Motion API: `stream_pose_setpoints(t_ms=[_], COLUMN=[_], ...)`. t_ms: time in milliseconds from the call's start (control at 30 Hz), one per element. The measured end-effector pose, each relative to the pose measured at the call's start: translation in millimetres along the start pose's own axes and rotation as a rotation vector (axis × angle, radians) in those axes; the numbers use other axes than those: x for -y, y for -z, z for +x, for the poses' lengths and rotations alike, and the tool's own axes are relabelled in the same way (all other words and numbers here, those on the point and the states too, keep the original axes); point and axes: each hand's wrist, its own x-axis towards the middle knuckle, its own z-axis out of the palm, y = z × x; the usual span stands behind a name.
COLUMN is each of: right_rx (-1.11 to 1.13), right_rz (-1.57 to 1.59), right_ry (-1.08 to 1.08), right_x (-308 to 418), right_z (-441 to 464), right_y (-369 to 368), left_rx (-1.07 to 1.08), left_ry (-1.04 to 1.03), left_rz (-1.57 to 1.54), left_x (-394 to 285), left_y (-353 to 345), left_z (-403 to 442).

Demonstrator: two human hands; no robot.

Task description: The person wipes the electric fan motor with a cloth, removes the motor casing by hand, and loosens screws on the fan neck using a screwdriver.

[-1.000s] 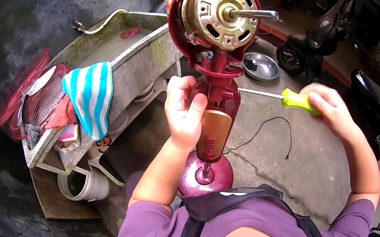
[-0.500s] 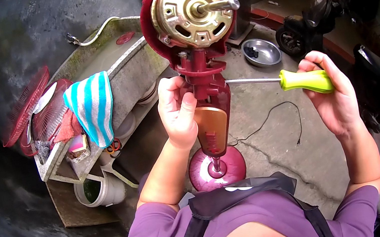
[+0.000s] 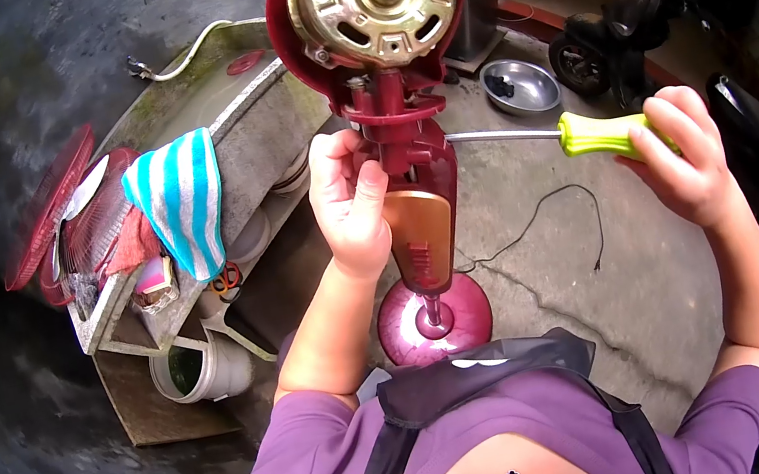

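A red fan stand (image 3: 427, 162) rises upright in front of me, with a gold-coloured panel (image 3: 422, 235) and a round purple-red base (image 3: 435, 319). On top sits a metal motor (image 3: 368, 0) with a shaft pointing right, inside a red housing. My left hand (image 3: 352, 206) is wrapped around the neck of the stand from the left; its fingertips are hidden behind. My right hand (image 3: 685, 153) holds the green handle of a screwdriver (image 3: 600, 135). The screwdriver's shaft lies nearly level, its tip against the right side of the neck.
At the left a concrete sink (image 3: 260, 106) carries a striped towel (image 3: 181, 206) and red fan grilles (image 3: 55, 213). Below it stands a white bucket (image 3: 220, 370). A metal bowl (image 3: 536, 87), a black cable (image 3: 592, 230) and a scooter (image 3: 636, 19) are to the right.
The stand and motor appear higher and further left in view. My right hand has shifted its grip on the screwdriver handle. My left hand keeps its place on the neck.
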Motion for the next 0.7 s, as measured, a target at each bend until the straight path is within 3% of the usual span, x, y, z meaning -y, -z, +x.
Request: stream_pose_setpoints(t_ms=[133, 200, 233, 267, 333, 367, 400, 467, 533, 567, 600, 700], right_rx=[-0.214, -0.298, -0.179, -0.284, -0.137, -0.098, -0.083, 0.141, 0.637, 0.65, 0.599, 0.173], right_rz=[-0.143, -0.025, 0.548, 1.049, 1.569, 1.632, 1.573, 1.606, 1.523, 1.574, 1.555, 0.917], right_ry=[0.251, -0.122, -0.538, -1.029, -1.37, -1.36, -1.562, -1.701, -1.692, -1.648, -1.555, -0.999], right_x=[-1, 7, 22, 38, 22, 19, 22, 17, 11, 18, 19, 24], right_z=[-9, -7, 3, 13, 4, 6, 11, 16, 6, 4, 7, 4], right_y=[-6, -17, -13, -9, -5, -4, -2, 0, -8, -11, -6, -14], left_rx=[-0.003, -0.011, -0.019, -0.016, -0.017, -0.016, -0.02, -0.024, -0.029, -0.033, -0.04, -0.041], left_ry=[0.012, 0.021, 0.026, 0.026, 0.029, 0.031, 0.024, 0.023, 0.019, 0.017, 0.007, 0.006], left_rz=[-0.004, -0.013, -0.026, -0.022, -0.045, -0.053, -0.05, -0.049, -0.035, -0.032, -0.012, -0.002], left_x=[-2, -6, -9, -11, -14, -15, -14, -14, -13, -12, -9, -5], left_y=[0, -3, -4, -5, -4, -4, -2, 1, 3, 4, 7, 10], left_z=[-3, -4, -3, -3, -3, -4, -3, -4, -4, -4, -5, -5])
